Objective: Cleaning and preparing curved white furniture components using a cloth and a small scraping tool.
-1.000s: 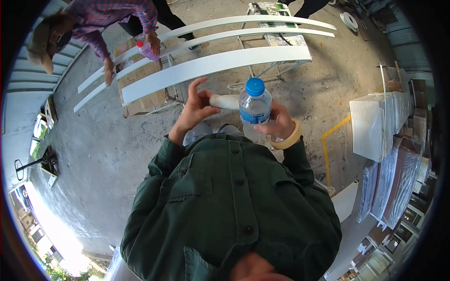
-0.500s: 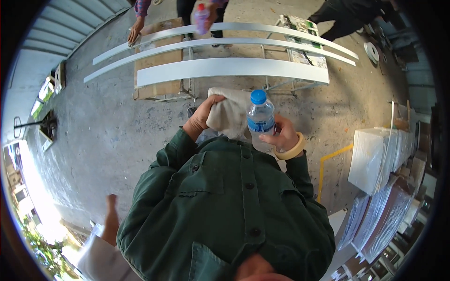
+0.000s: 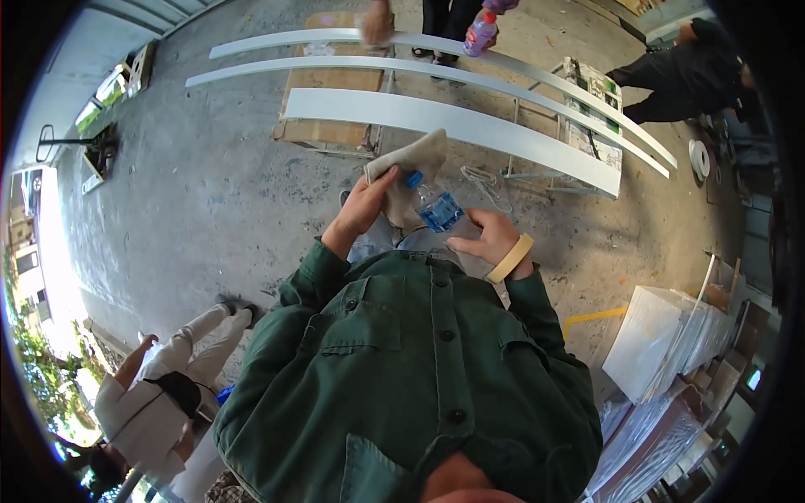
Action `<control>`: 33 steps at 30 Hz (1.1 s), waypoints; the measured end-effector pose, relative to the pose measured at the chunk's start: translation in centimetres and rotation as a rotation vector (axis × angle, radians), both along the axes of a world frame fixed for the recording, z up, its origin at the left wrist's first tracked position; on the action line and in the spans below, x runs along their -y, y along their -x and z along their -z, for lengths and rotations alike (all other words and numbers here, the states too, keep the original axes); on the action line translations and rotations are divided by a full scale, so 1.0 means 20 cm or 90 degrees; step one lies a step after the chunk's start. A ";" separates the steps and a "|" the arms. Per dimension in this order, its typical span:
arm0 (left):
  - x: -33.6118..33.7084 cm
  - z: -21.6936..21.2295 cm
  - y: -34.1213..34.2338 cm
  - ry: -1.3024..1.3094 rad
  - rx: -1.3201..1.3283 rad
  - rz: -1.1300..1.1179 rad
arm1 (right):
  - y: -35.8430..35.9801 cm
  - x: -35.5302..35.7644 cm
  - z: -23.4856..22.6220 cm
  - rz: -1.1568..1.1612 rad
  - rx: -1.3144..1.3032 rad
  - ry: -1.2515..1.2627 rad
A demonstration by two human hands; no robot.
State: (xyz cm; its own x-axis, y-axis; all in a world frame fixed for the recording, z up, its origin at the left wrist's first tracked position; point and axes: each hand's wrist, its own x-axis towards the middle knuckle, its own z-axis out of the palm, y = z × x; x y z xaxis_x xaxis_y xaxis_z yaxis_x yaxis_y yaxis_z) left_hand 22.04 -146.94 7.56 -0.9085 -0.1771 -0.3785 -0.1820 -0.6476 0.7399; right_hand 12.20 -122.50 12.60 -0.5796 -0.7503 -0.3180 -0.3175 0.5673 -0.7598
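My left hand (image 3: 360, 207) is closed on a beige cloth (image 3: 423, 158), which it holds up in front of my body. A clear plastic water bottle (image 3: 439, 211) with a blue cap and blue label is gripped by my right hand (image 3: 493, 235). The bottle tilts to the left, and its capped top is against or just in front of the cloth; I cannot tell which. Around my right wrist sits a pale yellow ring (image 3: 511, 258) like a roll of tape. Beyond my hands lies a wide white strip (image 3: 453, 130).
Two narrower white strips (image 3: 360, 64) lie farther off, over a cardboard box (image 3: 335, 80) and metal stands. Across them a person holds a pink bottle (image 3: 480, 35). Another person (image 3: 180, 360) is behind at left. Wrapped panels (image 3: 650, 344) stand at right.
The bottle has tipped from upright to leaning left, toward the cloth. My left hand has raised the cloth's edge. The view has turned, and the person at left shows more fully.
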 end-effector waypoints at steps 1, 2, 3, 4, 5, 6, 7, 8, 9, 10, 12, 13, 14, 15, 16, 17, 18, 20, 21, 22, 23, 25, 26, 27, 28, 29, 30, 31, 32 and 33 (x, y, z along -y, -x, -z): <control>0.03 0.04 -0.03 0.034 0.010 0.009 | 0.00 0.04 0.00 -0.002 -0.007 -0.008; 0.06 0.03 -0.04 0.032 0.009 0.003 | 0.00 0.08 0.01 -0.005 -0.013 -0.017; 0.08 0.03 -0.05 0.085 0.001 -0.002 | 0.00 0.12 0.01 -0.010 -0.014 -0.019; 0.12 0.02 -0.07 0.137 -0.007 -0.006 | 0.01 0.16 0.02 -0.012 -0.024 -0.007; 0.16 0.01 -0.08 0.136 -0.007 -0.010 | 0.01 0.21 0.01 -0.013 -0.033 0.006; 0.21 0.00 -0.10 0.151 0.011 -0.013 | 0.01 0.27 0.00 -0.017 -0.034 0.004; 0.26 -0.01 -0.11 0.165 0.029 -0.014 | 0.00 0.34 -0.02 -0.014 -0.027 -0.005; 0.31 0.00 -0.13 0.165 0.028 -0.015 | 0.00 0.41 -0.04 -0.010 -0.020 -0.014; 0.37 0.01 -0.15 0.169 0.034 -0.023 | -0.01 0.49 -0.05 -0.011 -0.021 -0.014; 0.43 0.02 -0.16 0.173 0.039 -0.030 | -0.01 0.57 -0.06 -0.018 -0.017 -0.037; 0.56 0.01 -0.19 0.174 0.055 -0.032 | -0.03 0.73 -0.07 -0.026 -0.017 -0.062; 0.64 0.01 -0.21 0.176 0.073 -0.034 | -0.05 0.81 -0.06 -0.031 -0.032 -0.068; 0.71 0.01 -0.21 0.172 0.070 -0.036 | -0.06 0.88 -0.05 -0.039 -0.049 -0.076; 0.78 0.02 -0.22 0.182 0.049 -0.042 | -0.07 0.96 -0.05 -0.039 -0.052 -0.080; 0.86 0.04 -0.23 0.193 0.029 -0.048 | -0.08 1.03 -0.04 -0.039 -0.054 -0.072; 0.93 0.05 -0.25 0.189 0.053 -0.040 | -0.09 1.11 -0.03 -0.039 -0.055 -0.064; 1.00 0.06 -0.25 0.184 0.053 -0.040 | -0.09 1.18 -0.03 -0.039 -0.055 -0.069; 1.13 0.06 -0.27 0.145 0.055 -0.077 | -0.10 1.32 -0.05 -0.048 -0.057 -0.093; 1.19 0.10 -0.29 0.135 0.072 -0.073 | -0.11 1.39 -0.06 -0.047 -0.053 -0.096; 1.25 0.12 -0.31 0.133 0.076 -0.072 | -0.12 1.45 -0.07 -0.054 -0.045 -0.106; 1.29 0.13 -0.31 0.067 0.069 -0.082 | -0.12 1.49 -0.08 -0.056 -0.037 -0.117; 1.38 0.14 -0.32 0.000 0.066 -0.089 | -0.15 1.55 -0.05 -0.051 -0.051 -0.100; 1.42 0.12 -0.33 -0.043 0.063 -0.089 | -0.16 1.59 -0.04 -0.055 -0.068 -0.081; 1.45 0.12 -0.34 -0.086 0.059 -0.090 | -0.16 1.61 -0.05 -0.058 -0.066 -0.086; 1.47 0.12 -0.34 -0.101 0.056 -0.102 | -0.17 1.64 -0.06 -0.052 -0.055 -0.075; 1.49 0.13 -0.34 -0.104 0.056 -0.108 | -0.17 1.67 -0.08 -0.049 -0.046 -0.061; 1.51 0.12 -0.35 -0.134 0.060 -0.122 | -0.17 1.69 -0.09 -0.056 -0.047 -0.064; 1.52 0.12 -0.35 -0.163 0.064 -0.135 | -0.17 1.71 -0.11 -0.058 -0.046 -0.074; 1.53 0.13 -0.35 -0.165 0.061 -0.140 | -0.17 1.73 -0.12 -0.059 -0.046 -0.083; 1.54 0.14 -0.36 -0.190 0.057 -0.141 | -0.17 1.73 -0.13 -0.063 -0.048 -0.084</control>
State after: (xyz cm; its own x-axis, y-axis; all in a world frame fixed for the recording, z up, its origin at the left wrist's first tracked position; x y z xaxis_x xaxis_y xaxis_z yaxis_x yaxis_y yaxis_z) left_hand 29.18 -177.72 4.82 -0.8214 -0.2351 -0.5196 -0.0691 -0.8634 0.4998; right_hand 15.65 -157.12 15.16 -0.5302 -0.7597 -0.3765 -0.4301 0.6237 -0.6527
